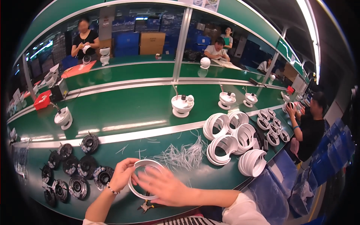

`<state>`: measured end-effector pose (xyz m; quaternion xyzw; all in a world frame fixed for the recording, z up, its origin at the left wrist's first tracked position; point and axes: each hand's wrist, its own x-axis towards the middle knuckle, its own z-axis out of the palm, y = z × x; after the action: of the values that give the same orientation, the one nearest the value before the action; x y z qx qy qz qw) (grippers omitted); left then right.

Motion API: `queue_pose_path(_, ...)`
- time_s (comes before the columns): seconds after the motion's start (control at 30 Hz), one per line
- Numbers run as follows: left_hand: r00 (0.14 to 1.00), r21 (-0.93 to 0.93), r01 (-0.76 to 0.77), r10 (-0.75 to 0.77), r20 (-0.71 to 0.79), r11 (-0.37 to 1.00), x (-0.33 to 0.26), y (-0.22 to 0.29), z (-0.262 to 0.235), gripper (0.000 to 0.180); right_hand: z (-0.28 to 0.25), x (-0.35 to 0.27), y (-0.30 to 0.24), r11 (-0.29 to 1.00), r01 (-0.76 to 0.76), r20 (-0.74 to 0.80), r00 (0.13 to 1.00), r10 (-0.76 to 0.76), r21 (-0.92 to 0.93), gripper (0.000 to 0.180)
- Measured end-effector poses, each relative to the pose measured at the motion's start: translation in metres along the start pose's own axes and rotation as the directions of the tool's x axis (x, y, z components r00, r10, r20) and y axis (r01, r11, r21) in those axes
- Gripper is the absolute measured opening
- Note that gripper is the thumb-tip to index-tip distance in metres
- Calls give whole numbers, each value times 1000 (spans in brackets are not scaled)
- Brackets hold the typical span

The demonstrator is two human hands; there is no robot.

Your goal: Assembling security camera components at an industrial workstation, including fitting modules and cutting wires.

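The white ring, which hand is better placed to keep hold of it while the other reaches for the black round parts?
Probably the right: the right hand lies across the white ring, while the left hand, gripping its left edge, is nearer the black round parts.

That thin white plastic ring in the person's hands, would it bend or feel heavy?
The thin white plastic ring is probably light: the left hand pinches its edge alone. Its narrow wall may flex slightly. Laid flat it shouldn't roll.
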<state>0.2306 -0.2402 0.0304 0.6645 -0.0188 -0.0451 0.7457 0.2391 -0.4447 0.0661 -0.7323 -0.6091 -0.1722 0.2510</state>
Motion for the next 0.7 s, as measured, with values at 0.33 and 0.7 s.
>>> queue_pose_path(0.33, 969, 604, -162, 242, -53, 780, 4, 16, 12, 24, 37, -4, 27, 934, -297, 19, 954, 299, 197, 109)
queue_pose_path(0.7, 20, 292, -954, 950, 311, -75, -25, 137, 96, 18, 69, -23, 57, 915, -396, -194, 906, 377, -75, 107)
